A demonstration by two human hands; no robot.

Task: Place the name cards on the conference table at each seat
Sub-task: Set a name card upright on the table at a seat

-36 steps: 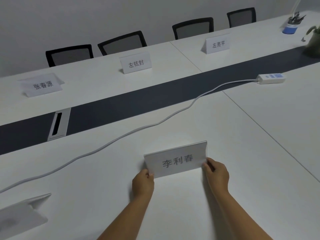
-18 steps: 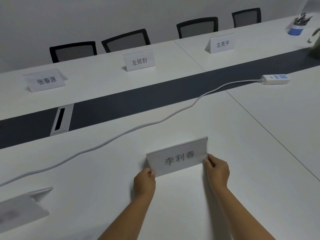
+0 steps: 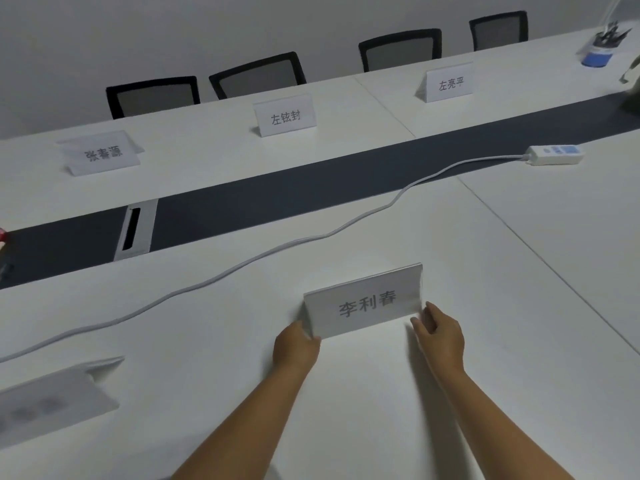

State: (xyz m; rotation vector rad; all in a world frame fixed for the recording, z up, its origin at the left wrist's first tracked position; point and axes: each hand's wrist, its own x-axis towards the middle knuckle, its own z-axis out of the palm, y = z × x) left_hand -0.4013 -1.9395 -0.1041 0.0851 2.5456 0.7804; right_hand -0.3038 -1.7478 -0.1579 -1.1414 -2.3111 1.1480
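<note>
Head view. The name card reading 李利春 (image 3: 365,301) stands upright on the white table (image 3: 381,393), near my edge, its printed face toward me. My left hand (image 3: 294,349) pinches the card's lower left corner: its grip is closed on the card. My right hand (image 3: 441,336) sits at the card's lower right corner with the fingers (image 3: 424,320) curled toward the card's edge; I cannot tell whether they touch it, so the state of that grip is undetermined.

A white power cord (image 3: 214,282) runs across the table from the left edge, passes behind the card without touching it, and ends at a white power strip (image 3: 554,154) toward the right edge. A dark centre strip (image 3: 311,199) runs the length of the table, with a cable port (image 3: 136,228) set in it at the left.

Along the far edge stand three more name cards: 张春源 (image 3: 102,154) at the left, blurred; 左铉封 (image 3: 285,116) in the middle; 左亮平 (image 3: 448,83) at the right. Another name card (image 3: 52,400) stands at my near-left corner, text unreadable. Four black mesh chairs (image 3: 154,97) line the far edge. A blue pen holder (image 3: 599,46) stands at the far-right corner.
</note>
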